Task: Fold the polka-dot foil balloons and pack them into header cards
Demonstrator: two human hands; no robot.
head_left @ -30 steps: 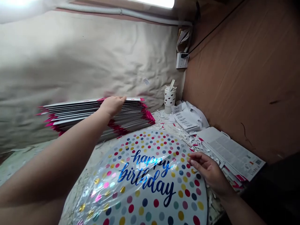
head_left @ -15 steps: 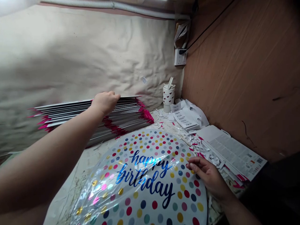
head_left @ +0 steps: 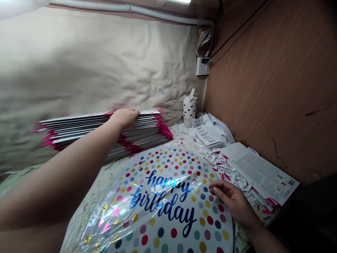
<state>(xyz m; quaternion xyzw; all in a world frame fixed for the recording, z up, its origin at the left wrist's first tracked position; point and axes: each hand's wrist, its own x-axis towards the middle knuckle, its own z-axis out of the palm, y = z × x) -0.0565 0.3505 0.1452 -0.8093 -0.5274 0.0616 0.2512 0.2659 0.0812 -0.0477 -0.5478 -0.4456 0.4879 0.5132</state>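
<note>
While the open left hand (head_left: 124,118) rests atop a stack of pink-edged packets (head_left: 142,130), the half-curled, empty right hand (head_left: 231,201) touches a polka-dot "happy birthday" foil balloon (head_left: 163,207) lying on the desk (head_left: 86,207).

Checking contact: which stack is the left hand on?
The long stack of pink-edged sheets against the back wall, with the left hand resting on top. The printed stack by the right wall has no hand on it.

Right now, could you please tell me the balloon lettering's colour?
The lettering is metallic blue, best in the head view.
</note>
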